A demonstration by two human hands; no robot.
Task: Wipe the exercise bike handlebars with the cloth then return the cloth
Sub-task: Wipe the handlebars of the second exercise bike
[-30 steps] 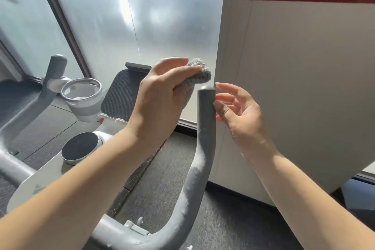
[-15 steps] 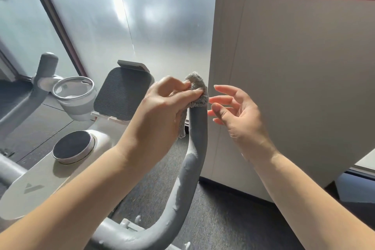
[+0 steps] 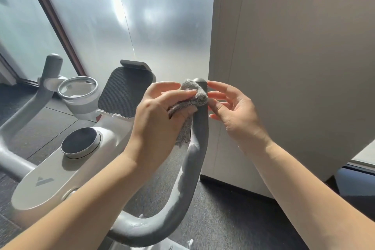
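**Cloth working the tip of the right handlebar**

The grey cloth [image 3: 193, 95] is sitting bunched against the upper end of the right handlebar [image 3: 199, 128], draped over the near side of its rounded tip with a loose tail hanging down the inner face of the bar. It is looking soft, light and limp, a terry-like weave that is folding wherever the fingers push it; judging by that, it is likely to bunch and slide off the smooth tube unless it is being pinched in a wad, so the best hold is a gathered handful pressed flat to the bar rather than a corner.

The left hand [image 3: 160, 119] is gripping the cloth, fingers curled over the wad and thumb tucked beneath, pressing it to the bar. The right hand [image 3: 233, 109] is hovering just beside the tip on the far side, fingers spread and relaxed, holding nothing; whether a fingertip is touching the bar I cannot tell.

The handlebar is curving down and round toward the bike's white console [image 3: 67, 170], where a dark round knob [image 3: 80, 143] is sitting. Beyond it a ribbed device holder [image 3: 125, 91] is standing, and a cup holder [image 3: 78, 92] is sitting near the left handlebar [image 3: 50, 69], which is well apart from the cloth. A pale panel [image 3: 294, 87] is rising close behind the right hand.
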